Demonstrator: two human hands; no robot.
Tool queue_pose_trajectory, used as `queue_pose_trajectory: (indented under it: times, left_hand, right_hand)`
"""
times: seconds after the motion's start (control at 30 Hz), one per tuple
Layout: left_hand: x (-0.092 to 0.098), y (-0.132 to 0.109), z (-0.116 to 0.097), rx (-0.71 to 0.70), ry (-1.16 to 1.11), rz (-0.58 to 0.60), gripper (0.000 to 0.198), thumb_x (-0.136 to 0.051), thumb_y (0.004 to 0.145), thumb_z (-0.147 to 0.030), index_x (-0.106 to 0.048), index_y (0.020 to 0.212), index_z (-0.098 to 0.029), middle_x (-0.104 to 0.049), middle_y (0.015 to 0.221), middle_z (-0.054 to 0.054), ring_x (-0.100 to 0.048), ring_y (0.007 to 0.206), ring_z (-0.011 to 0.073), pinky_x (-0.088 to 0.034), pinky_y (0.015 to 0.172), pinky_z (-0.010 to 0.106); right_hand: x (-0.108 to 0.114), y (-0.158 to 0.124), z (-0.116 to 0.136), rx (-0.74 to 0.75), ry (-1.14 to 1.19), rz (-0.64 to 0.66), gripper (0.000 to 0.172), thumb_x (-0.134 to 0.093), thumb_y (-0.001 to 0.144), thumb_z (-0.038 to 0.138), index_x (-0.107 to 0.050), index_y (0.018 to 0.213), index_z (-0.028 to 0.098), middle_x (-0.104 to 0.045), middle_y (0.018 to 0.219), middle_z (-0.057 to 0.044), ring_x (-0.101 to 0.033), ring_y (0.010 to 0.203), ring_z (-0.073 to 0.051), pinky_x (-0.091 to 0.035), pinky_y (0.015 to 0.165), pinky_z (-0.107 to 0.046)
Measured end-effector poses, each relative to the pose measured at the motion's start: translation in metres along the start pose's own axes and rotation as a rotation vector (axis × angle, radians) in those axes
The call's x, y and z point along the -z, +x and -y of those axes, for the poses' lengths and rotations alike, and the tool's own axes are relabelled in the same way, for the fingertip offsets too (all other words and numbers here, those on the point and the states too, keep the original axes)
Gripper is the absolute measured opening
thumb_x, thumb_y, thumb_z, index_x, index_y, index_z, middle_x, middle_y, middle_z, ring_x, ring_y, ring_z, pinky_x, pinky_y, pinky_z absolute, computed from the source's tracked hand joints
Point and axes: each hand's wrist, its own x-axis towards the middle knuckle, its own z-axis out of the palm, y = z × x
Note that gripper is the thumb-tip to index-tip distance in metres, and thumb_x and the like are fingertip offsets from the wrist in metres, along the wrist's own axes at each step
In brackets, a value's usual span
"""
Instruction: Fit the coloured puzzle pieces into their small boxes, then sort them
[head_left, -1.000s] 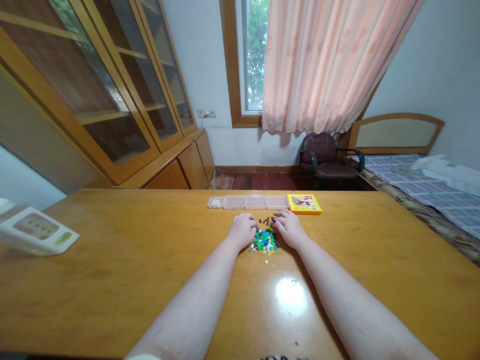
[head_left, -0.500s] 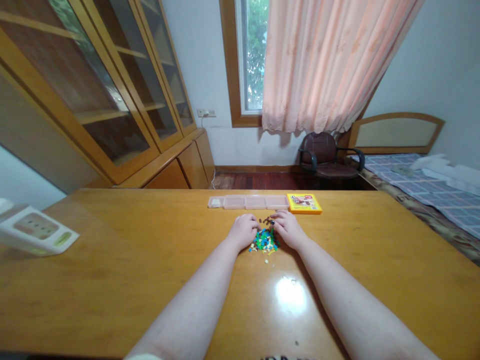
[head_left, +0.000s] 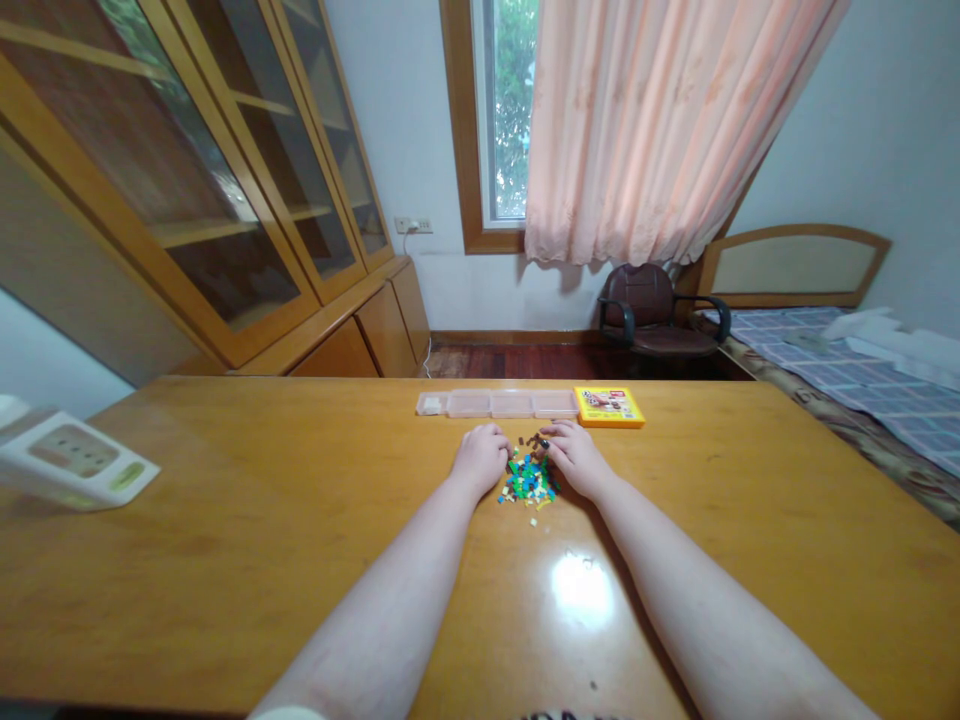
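Drawn slightly left over the last half second, a person's left hand (head_left: 481, 460) now uncovers more of the upper left edge of a pile of small building pieces (head_left: 530, 482), while the right hand (head_left: 576, 458) holds nearly the same spot opposite. Left fingers curl inward beside the heap; whether that grip has closed on a piece cannot be told. At the right fingertips sits a dark piece (head_left: 545, 444), apparently pinched, though the view is too small to confirm it. Blue, green, cream and yellow bits, hard-edged and seemingly plastic, lie heaped on the bench (head_left: 300, 520) between the two hands, a position that likely keeps them within easy reach of both. Brown pieces (head_left: 533, 440) lie just beyond, seemingly set apart by color. Farther back, a shallow translucent tray (head_left: 469, 405), divided into compartments, lies end to end with a flat yellow box (head_left: 609, 408) bearing a printed top, both probably placed there to leave elbow room. Glossy, wood-toned varnish throws back a bright patch of light nearer the wearer.
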Motion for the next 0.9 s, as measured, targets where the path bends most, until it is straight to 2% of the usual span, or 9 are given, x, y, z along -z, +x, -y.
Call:
queue_pose_trajectory:
  times: [0.13, 0.27, 0.33, 0.47, 0.63, 0.73, 0.9]
  left_hand:
    - [-0.0012, -0.0004, -0.0012, -0.042, -0.02, 0.029, 0.027, -0.047, 0.076, -0.013, -0.072, 0.075, -0.022, -0.062, 0.086, 0.003, -0.054, 0.085, 0.0166, -0.042, 0.083, 0.03]
    - [-0.0008, 0.0002, -0.0001, 0.018, -0.012, -0.024, 0.027, -0.046, 0.077, -0.013, -0.071, 0.081, -0.022, -0.062, 0.088, 0.003, -0.054, 0.087, 0.0168, -0.042, 0.085, 0.03]
    - [-0.0013, 0.0008, 0.0009, 0.037, -0.013, -0.014, 0.027, -0.047, 0.077, -0.013, -0.072, 0.08, -0.023, -0.062, 0.088, 0.003, -0.054, 0.087, 0.0169, -0.042, 0.085, 0.03]
    - [-0.0038, 0.001, 0.0008, -0.029, -0.056, 0.038, 0.029, -0.047, 0.076, -0.013, -0.073, 0.079, -0.023, -0.063, 0.088, 0.003, -0.055, 0.087, 0.0166, -0.043, 0.085, 0.029]
    - [-0.0055, -0.0006, -0.0007, -0.106, -0.062, 0.023, 0.033, -0.046, 0.077, -0.013, -0.072, 0.093, -0.025, -0.063, 0.094, 0.003, -0.054, 0.091, 0.0168, -0.042, 0.088, 0.03]
    - [-0.0059, -0.0011, 0.0003, -0.12, -0.026, 0.026, 0.031, -0.047, 0.077, -0.014, -0.073, 0.09, -0.027, -0.063, 0.094, 0.003, -0.054, 0.091, 0.0174, -0.042, 0.088, 0.032]
    - [-0.0059, -0.0001, 0.0029, -0.048, 0.021, 0.004, 0.028, -0.049, 0.078, -0.015, -0.074, 0.084, -0.025, -0.063, 0.092, 0.003, -0.054, 0.09, 0.0181, -0.042, 0.087, 0.033]
  right_hand:
    - [0.0008, 0.0005, 0.0012, 0.019, 0.0, -0.009, 0.036, -0.037, 0.092, 0.03, -0.072, 0.09, 0.021, -0.065, 0.107, -0.007, -0.049, 0.107, -0.024, -0.037, 0.096, -0.045]
    - [0.0002, 0.0006, 0.0008, 0.019, 0.001, -0.017, 0.036, -0.037, 0.092, 0.03, -0.072, 0.092, 0.021, -0.065, 0.107, -0.007, -0.049, 0.107, -0.024, -0.037, 0.095, -0.045]
    - [-0.0001, 0.0005, 0.0003, 0.024, 0.003, -0.02, 0.036, -0.037, 0.092, 0.03, -0.072, 0.092, 0.021, -0.065, 0.107, -0.007, -0.05, 0.107, -0.024, -0.038, 0.095, -0.044]
    - [0.0002, 0.0007, 0.0004, 0.025, 0.007, -0.029, 0.036, -0.037, 0.092, 0.03, -0.071, 0.096, 0.02, -0.066, 0.105, -0.008, -0.05, 0.105, -0.024, -0.038, 0.095, -0.044]
    - [0.0023, 0.0017, 0.0027, 0.027, 0.015, -0.016, 0.036, -0.037, 0.092, 0.03, -0.07, 0.098, 0.019, -0.066, 0.105, -0.009, -0.051, 0.105, -0.024, -0.038, 0.095, -0.043]
    - [0.0028, 0.0015, 0.0033, 0.033, 0.026, 0.009, 0.036, -0.036, 0.093, 0.031, -0.072, 0.094, 0.022, -0.065, 0.107, -0.007, -0.049, 0.107, -0.024, -0.036, 0.097, -0.045]
    - [0.0014, -0.0007, 0.0028, 0.038, 0.038, 0.062, 0.035, -0.038, 0.092, 0.033, -0.073, 0.09, 0.026, -0.062, 0.115, -0.005, -0.043, 0.116, -0.025, -0.032, 0.1, -0.049]
